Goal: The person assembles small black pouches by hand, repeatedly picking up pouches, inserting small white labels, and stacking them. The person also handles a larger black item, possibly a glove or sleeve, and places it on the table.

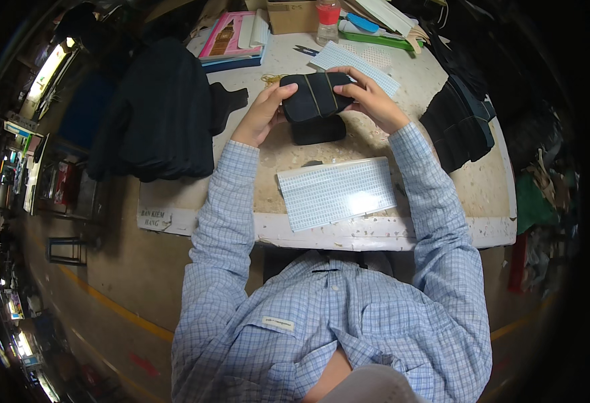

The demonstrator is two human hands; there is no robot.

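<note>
Holding the dark banded bundle (303, 102) at 12 o'clock from the near printed sheet (335, 193); left hand (264, 111) pinches its 9 o'clock end, right hand (373, 101) its 3 o'clock end; thumbs (289, 88) should press beside the yellow bands (314, 95), keeping edges flush.

There are two rounded black pieces (320, 95), two blue-printed sheets (338, 191), one cardboard box (298, 18) and one bottle (327, 31).

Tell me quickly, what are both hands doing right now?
Left hand: closed on the left end of a dark, rounded, fabric-looking bundle with two yellowish bands.
Right hand: closed on the same bundle's right end.
</note>
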